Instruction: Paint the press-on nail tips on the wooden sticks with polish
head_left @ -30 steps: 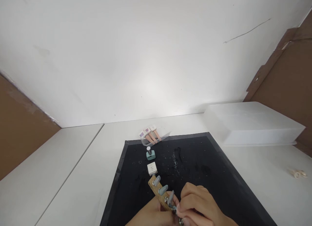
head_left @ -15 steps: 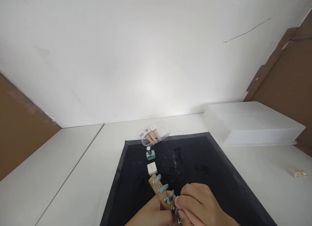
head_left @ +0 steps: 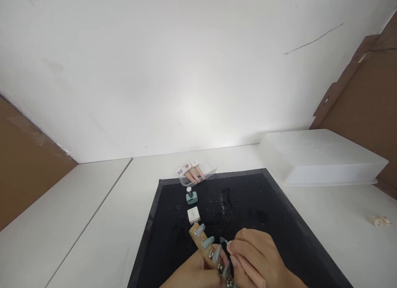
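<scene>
My left hand [head_left: 195, 271] is closed around a wooden strip [head_left: 199, 237] that slants down toward me. Several false nails stick out from metal mounts along the strip; one grey-blue nail [head_left: 208, 243] sits near its far end. Between the fingers of my right hand [head_left: 259, 253] is a nail polish brush [head_left: 249, 271] with a pink handle. Its dark tip is close to a nail in the middle of the strip; I cannot tell whether they touch. Just beyond the strip stands a white square bottle [head_left: 194, 214]. Behind that is a teal block [head_left: 192, 198] with a round-topped metal post.
At the back edge of the black mat [head_left: 245, 197], a clear tray [head_left: 207, 172] holds several pink-handled, white-ended bottles. A white translucent box [head_left: 328, 159] stands at the right against the wall. Small cream rings [head_left: 380, 221] lie at the far right.
My right hand has shifted slightly right and up, drawing the brush tip away from the nail so that it now shows. The left hand and the strip have barely moved.
</scene>
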Available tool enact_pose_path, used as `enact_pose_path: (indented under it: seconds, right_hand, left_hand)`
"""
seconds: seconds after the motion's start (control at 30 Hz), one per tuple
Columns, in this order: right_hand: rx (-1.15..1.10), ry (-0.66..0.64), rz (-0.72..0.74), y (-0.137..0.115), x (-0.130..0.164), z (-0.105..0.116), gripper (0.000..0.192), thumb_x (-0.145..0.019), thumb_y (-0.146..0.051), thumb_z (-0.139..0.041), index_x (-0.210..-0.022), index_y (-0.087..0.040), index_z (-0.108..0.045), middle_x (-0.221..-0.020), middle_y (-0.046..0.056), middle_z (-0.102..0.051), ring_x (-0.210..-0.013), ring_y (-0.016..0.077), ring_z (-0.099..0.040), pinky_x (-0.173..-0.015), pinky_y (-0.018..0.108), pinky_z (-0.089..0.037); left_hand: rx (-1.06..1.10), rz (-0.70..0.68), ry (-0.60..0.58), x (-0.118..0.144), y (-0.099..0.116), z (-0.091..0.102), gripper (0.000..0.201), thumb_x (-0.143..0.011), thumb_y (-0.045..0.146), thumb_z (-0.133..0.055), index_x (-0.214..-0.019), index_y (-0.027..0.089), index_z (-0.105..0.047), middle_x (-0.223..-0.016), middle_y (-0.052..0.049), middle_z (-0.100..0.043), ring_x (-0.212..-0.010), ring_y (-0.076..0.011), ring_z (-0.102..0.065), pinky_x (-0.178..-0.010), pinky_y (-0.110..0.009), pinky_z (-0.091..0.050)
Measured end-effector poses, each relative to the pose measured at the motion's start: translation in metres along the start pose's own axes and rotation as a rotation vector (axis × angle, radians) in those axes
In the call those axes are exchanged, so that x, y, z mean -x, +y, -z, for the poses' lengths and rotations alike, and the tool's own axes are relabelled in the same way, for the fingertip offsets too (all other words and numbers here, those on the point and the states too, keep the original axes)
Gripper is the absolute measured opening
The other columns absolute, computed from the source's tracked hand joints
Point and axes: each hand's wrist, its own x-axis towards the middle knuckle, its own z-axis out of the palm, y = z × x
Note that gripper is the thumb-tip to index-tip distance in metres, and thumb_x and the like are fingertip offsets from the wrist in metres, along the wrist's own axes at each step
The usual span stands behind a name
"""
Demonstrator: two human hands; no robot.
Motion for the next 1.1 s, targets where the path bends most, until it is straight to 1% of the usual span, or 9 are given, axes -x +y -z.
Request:
enact_pose_path:
  seconds: [0.13, 0.23, 0.33, 0.47, 0.5, 0.6, 0.77, 0.93, 1.1]
  right_hand:
    - [-0.032, 0.062, 0.06, 0.0015, 0.0035, -0.0014, 0.023, -0.072, 0.0, -0.045, -0.081, -0.018, -0.055, -0.053, 0.001, -0.059, -0.043, 0.0151, -0.053, -0.04, 0.026, -0.041]
    - [-0.048, 0.038, 0.125, 0.0028, 0.0079, -0.0052, 0.018, -0.079, -0.006, -0.042, -0.077, -0.019, -0.055, -0.051, 0.0, -0.057, -0.039, 0.0135, -0.051, -0.037, 0.026, -0.036]
    - [-0.05, -0.01, 0.15, 0.0026, 0.0103, -0.009, 0.021, -0.086, -0.012, -0.041, -0.073, -0.019, -0.055, -0.048, -0.001, -0.056, -0.036, 0.0117, -0.048, -0.038, 0.025, -0.035]
    - [-0.027, -0.009, 0.16, 0.0016, 0.0075, -0.0084, 0.024, -0.084, -0.008, -0.04, -0.071, -0.018, -0.057, -0.047, -0.001, -0.056, -0.036, 0.0117, -0.047, -0.036, 0.025, -0.033]
    - [-0.013, -0.043, 0.155, 0.0015, 0.0064, -0.0072, 0.022, -0.082, -0.007, -0.041, -0.072, -0.018, -0.058, -0.048, 0.0, -0.057, -0.038, 0.0125, -0.048, -0.036, 0.025, -0.033]
    - [0.015, -0.071, 0.142, 0.0018, 0.0049, -0.0035, 0.019, -0.079, -0.006, -0.043, -0.074, -0.017, -0.058, -0.05, 0.001, -0.057, -0.04, 0.0135, -0.049, -0.037, 0.026, -0.033]
    - [0.032, -0.047, 0.108, 0.0022, 0.0063, -0.004, 0.02, -0.073, -0.002, -0.045, -0.076, -0.018, -0.057, -0.05, 0.0, -0.057, -0.039, 0.0138, -0.048, -0.037, 0.026, -0.033]
    - [0.025, -0.042, 0.065, 0.0021, 0.0053, -0.0066, 0.022, -0.071, -0.001, -0.044, -0.073, -0.018, -0.057, -0.05, 0.001, -0.057, -0.04, 0.0136, -0.046, -0.037, 0.026, -0.033]
    - [0.013, -0.044, -0.001, 0.0022, 0.0055, -0.0057, 0.02, -0.072, -0.001, -0.046, -0.07, -0.017, -0.058, -0.051, 0.002, -0.057, -0.041, 0.0133, -0.047, -0.038, 0.026, -0.035]
  left_hand:
    - [0.011, 0.002, -0.005, 0.0009, 0.0014, 0.0001, 0.021, -0.048, 0.007, -0.057, -0.066, 0.016, -0.05, -0.057, 0.005, -0.05, -0.055, -0.0081, -0.042, -0.055, -0.022, -0.028]
    - [0.008, 0.007, -0.008, 0.0009, 0.0058, 0.0008, 0.021, -0.049, 0.009, -0.058, -0.068, 0.016, -0.051, -0.058, 0.005, -0.05, -0.056, -0.0087, -0.043, -0.056, -0.022, -0.029]
    - [0.001, 0.024, 0.01, 0.0004, 0.0092, 0.0004, 0.022, -0.049, 0.008, -0.058, -0.069, 0.016, -0.052, -0.058, 0.005, -0.05, -0.055, -0.0091, -0.043, -0.055, -0.022, -0.028]
    - [0.013, 0.017, -0.006, 0.0001, 0.008, -0.0017, 0.022, -0.048, 0.006, -0.057, -0.066, 0.016, -0.05, -0.058, 0.005, -0.049, -0.055, -0.0084, -0.042, -0.056, -0.022, -0.028]
    - [0.023, 0.003, -0.019, -0.0001, 0.0069, -0.0019, 0.022, -0.049, 0.005, -0.056, -0.067, 0.016, -0.05, -0.059, 0.005, -0.049, -0.056, -0.0084, -0.042, -0.056, -0.022, -0.028]
    - [0.034, -0.027, -0.044, -0.0014, 0.0045, -0.0005, 0.024, -0.049, 0.004, -0.053, -0.07, 0.015, -0.051, -0.059, 0.005, -0.048, -0.057, -0.008, -0.041, -0.056, -0.022, -0.027]
    - [0.015, 0.001, -0.057, -0.003, 0.0038, 0.0023, 0.022, -0.05, 0.005, -0.053, -0.068, 0.015, -0.049, -0.058, 0.005, -0.047, -0.056, -0.0077, -0.04, -0.055, -0.021, -0.024]
    - [0.022, -0.022, -0.03, -0.0018, 0.0025, -0.0001, 0.018, -0.051, 0.007, -0.052, -0.066, 0.015, -0.049, -0.058, 0.005, -0.045, -0.056, -0.0075, -0.038, -0.054, -0.022, -0.023]
    - [-0.001, 0.027, -0.006, -0.002, 0.0017, 0.0014, 0.021, -0.049, 0.007, -0.054, -0.068, 0.015, -0.051, -0.06, 0.004, -0.047, -0.058, -0.0084, -0.04, -0.056, -0.022, -0.026]
